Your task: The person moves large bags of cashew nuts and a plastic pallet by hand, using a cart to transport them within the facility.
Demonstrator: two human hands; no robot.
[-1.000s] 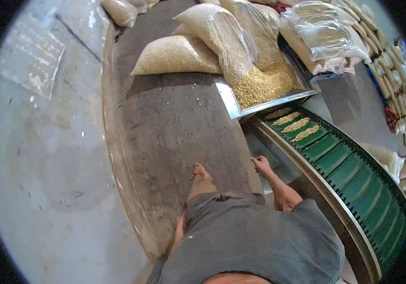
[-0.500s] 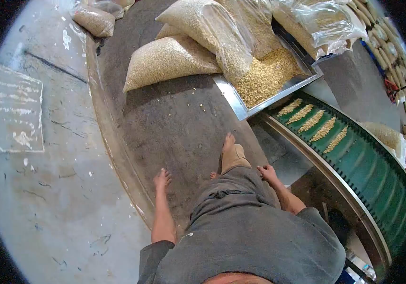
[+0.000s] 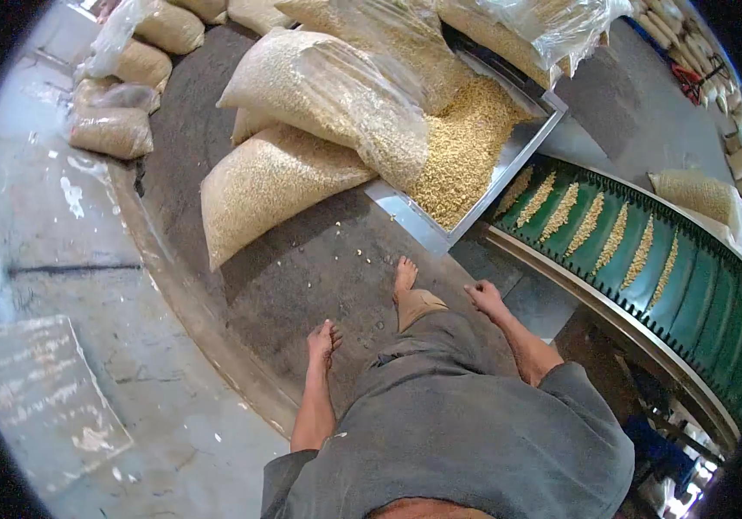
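Note:
My left hand [image 3: 324, 339] hangs over the dark floor with its fingers curled in, and nothing shows in it. My right hand [image 3: 485, 299] is loosely closed too, in front of the hopper's near corner and beside the conveyor, touching neither. Ahead of me, a metal hopper tray [image 3: 520, 166] holds a heap of yellowish kernels [image 3: 462, 160]. A plastic sack full of kernels [image 3: 323, 95] lies with its end over the tray. Another full sack [image 3: 276, 186] leans below it. Neither hand touches a sack.
To the right, a green ribbed conveyor belt [image 3: 596, 268] carries kernels in rows. Filled sacks [image 3: 120, 130] stand at the far left, and more sacks [image 3: 700, 195] lie beyond the belt. A raised ledge [image 3: 180, 316] curves along the left. Scattered kernels [image 3: 339, 223] lie on the floor.
My view has swung and come closer to the sacks and hopper. My right hand has risen slightly and moved forward; the left is more curled. More kernel rows show on the belt.

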